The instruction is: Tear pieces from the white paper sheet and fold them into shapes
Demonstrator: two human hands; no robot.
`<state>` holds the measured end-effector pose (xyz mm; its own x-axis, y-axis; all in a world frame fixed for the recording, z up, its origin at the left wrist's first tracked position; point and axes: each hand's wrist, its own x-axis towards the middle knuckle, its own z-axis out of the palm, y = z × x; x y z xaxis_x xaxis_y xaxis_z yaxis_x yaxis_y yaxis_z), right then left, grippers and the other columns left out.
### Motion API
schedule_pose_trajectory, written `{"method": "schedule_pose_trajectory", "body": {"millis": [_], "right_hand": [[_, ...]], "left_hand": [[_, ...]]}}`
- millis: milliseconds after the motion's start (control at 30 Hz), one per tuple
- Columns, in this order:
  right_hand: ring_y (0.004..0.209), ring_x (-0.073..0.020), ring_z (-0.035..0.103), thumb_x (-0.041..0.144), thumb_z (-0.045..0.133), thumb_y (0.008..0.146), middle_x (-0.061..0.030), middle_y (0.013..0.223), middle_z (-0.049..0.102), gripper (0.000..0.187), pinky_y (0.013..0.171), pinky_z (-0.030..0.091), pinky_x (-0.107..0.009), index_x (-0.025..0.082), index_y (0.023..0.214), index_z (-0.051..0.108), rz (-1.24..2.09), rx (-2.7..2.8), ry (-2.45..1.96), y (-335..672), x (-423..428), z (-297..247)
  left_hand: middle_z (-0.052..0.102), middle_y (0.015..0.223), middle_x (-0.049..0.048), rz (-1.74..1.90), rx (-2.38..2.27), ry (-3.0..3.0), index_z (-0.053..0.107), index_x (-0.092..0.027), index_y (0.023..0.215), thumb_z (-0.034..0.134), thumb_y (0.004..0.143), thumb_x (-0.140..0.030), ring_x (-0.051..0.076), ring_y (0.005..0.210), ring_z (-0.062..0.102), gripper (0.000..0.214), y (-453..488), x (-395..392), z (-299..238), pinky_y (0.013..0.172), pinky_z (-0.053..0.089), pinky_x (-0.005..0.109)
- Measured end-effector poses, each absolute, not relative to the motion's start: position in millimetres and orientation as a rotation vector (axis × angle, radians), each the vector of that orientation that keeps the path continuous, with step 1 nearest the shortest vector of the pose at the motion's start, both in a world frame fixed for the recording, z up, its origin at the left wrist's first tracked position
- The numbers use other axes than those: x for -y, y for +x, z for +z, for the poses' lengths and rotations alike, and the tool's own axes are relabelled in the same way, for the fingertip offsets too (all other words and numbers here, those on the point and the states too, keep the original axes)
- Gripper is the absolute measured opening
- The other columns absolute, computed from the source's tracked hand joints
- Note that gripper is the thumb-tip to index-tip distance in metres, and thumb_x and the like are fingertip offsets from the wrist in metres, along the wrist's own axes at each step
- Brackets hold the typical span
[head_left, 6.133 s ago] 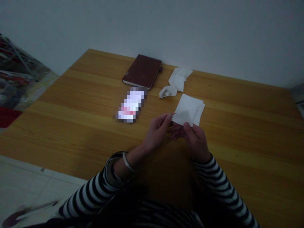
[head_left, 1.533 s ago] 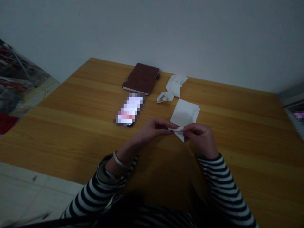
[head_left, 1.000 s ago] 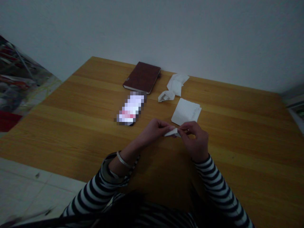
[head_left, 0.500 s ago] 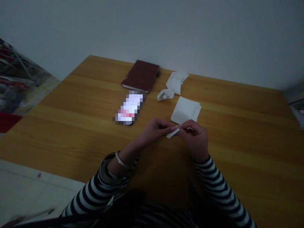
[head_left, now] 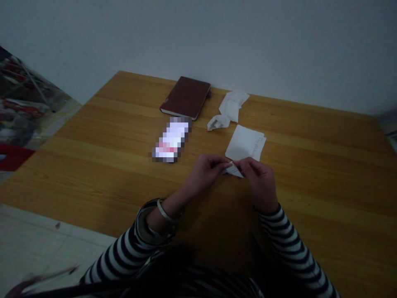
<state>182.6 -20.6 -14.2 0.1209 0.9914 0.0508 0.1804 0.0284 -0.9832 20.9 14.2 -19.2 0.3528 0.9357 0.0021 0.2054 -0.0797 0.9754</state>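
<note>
Between my two hands is a small folded piece of white paper (head_left: 235, 170), its visible face roughly triangular. My left hand (head_left: 207, 171) pinches its left side between thumb and fingers. On the other side, my right hand (head_left: 259, 177) grips the paper near its upper right edge. Fingertips cover part of the folds. Just beyond my hands lies a small stack of white paper sheets (head_left: 245, 142), with handwriting along its right side. Farther back rest a crumpled piece of paper (head_left: 219, 122) and a creased, lined sheet (head_left: 232, 104).
A phone (head_left: 172, 140) with a lit, pixelated screen lies left of the papers on the wooden table (head_left: 102, 153). Behind it is a brown notebook (head_left: 186, 97), near the wall (head_left: 217, 41). Cluttered items and a red object (head_left: 18, 157) are beyond the table's left edge.
The paper in my hands has turned from a narrow strip into a wider triangular shape between my fingers. Both hands keep their hold, and the view has shifted slightly.
</note>
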Motion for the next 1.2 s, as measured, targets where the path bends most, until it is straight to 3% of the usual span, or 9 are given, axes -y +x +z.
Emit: {"method": "schedule_pose_trajectory", "body": {"millis": [233, 400, 633, 733, 800, 867, 900, 1100, 1200], "right_hand": [[0.071, -0.0171, 0.067, 0.032, 0.072, 0.079, -0.0042, 0.076, 0.073, 0.014, 0.064, 0.054, -0.029, 0.018, 0.079, 0.073, 0.883, 1.264, -1.491, 183, 19, -26], [0.072, -0.0169, 0.065, 0.033, 0.072, 0.079, -0.0038, 0.078, 0.07, 0.018, 0.068, 0.053, -0.031, 0.018, 0.088, 0.07, 0.876, 1.233, -1.475, 186, 16, -35], [0.065, -0.015, 0.059, 0.03, 0.066, 0.085, -0.0019, 0.071, 0.062, 0.02, 0.058, 0.048, -0.027, 0.019, 0.068, 0.067, 0.666, 1.495, -1.374, 182, 17, -28], [0.067, -0.0158, 0.057, 0.026, 0.063, 0.086, -0.0017, 0.07, 0.06, 0.021, 0.059, 0.048, -0.028, 0.02, 0.067, 0.064, 0.571, 1.442, -1.361, 183, 15, -29], [0.068, -0.0162, 0.057, 0.027, 0.063, 0.085, -0.0015, 0.069, 0.059, 0.021, 0.058, 0.047, -0.027, 0.02, 0.066, 0.063, 0.578, 1.38, -1.356, 184, 14, -30], [0.069, -0.0166, 0.058, 0.03, 0.062, 0.086, -0.0018, 0.07, 0.06, 0.022, 0.057, 0.047, -0.026, 0.019, 0.066, 0.063, 0.647, 1.316, -1.352, 184, 12, -31], [0.07, -0.0167, 0.058, 0.032, 0.061, 0.086, -0.0021, 0.072, 0.061, 0.022, 0.058, 0.047, -0.026, 0.019, 0.069, 0.065, 0.696, 1.284, -1.351, 183, 12, -31], [0.052, -0.011, 0.049, 0.048, 0.061, 0.086, 0.0017, 0.064, 0.059, 0.033, 0.048, 0.041, -0.022, 0.018, 0.097, 0.071, 1.123, 1.042, -1.234, 178, 13, -39], [0.064, -0.0125, 0.058, 0.049, 0.063, 0.085, -0.0029, 0.083, 0.068, 0.033, 0.057, 0.047, -0.023, 0.019, 0.096, 0.072, 1.222, 0.89, -1.12, 180, 11, -43]], "left_hand": [[0.076, 0.098, 0.0064, 0.848, -1.051, 1.812, 0.073, -0.017, 0.103, 0.055, 0.091, -0.017, 0.017, 0.087, 0.069, 0.021, 26, -9, -32, 0.08, 0.051, 0.028], [0.073, 0.087, 0.0042, 0.866, -1.016, 1.808, 0.043, -0.018, 0.144, 0.057, 0.087, -0.012, 0.016, 0.077, 0.066, 0.058, 26, -9, -39, 0.075, 0.052, 0.028], [0.075, 0.087, 0.0031, 0.855, -1.068, 1.733, 0.03, -0.02, 0.151, 0.061, 0.086, -0.015, 0.017, 0.078, 0.069, 0.072, 25, -9, -32, 0.076, 0.052, 0.028], [0.074, 0.08, 0.0024, 0.822, -1.057, 1.675, 0.049, -0.018, 0.139, 0.061, 0.087, -0.023, 0.016, 0.071, 0.068, 0.054, 26, -9, -32, 0.07, 0.052, 0.027], [0.073, 0.072, 0.0029, 0.742, -1.058, 1.665, 0.069, -0.015, 0.11, 0.058, 0.09, -0.027, 0.016, 0.065, 0.067, 0.026, 25, -10, -32, 0.065, 0.052, 0.026], [0.072, 0.069, 0.0041, 0.715, -1.085, 1.654, 0.072, -0.014, 0.082, 0.055, 0.092, -0.029, 0.016, 0.063, 0.067, 0.025, 24, -9, -32, 0.062, 0.051, 0.026], [0.072, 0.069, 0.0046, 0.75, -1.115, 1.637, 0.072, -0.014, 0.079, 0.055, 0.092, -0.03, 0.017, 0.064, 0.067, 0.026, 23, -9, -32, 0.063, 0.052, 0.026], [0.076, 0.094, 0.0068, 1.03, -1.176, 1.771, 0.074, -0.019, 0.102, 0.057, 0.091, -0.024, 0.021, 0.084, 0.07, 0.021, 23, -8, -32, 0.077, 0.055, 0.032], [0.075, 0.1, 0.0087, 1.028, -1.065, 1.885, 0.072, -0.02, 0.112, 0.055, 0.092, -0.022, 0.021, 0.088, 0.069, 0.026, 26, -7, -31, 0.08, 0.054, 0.034]]}}
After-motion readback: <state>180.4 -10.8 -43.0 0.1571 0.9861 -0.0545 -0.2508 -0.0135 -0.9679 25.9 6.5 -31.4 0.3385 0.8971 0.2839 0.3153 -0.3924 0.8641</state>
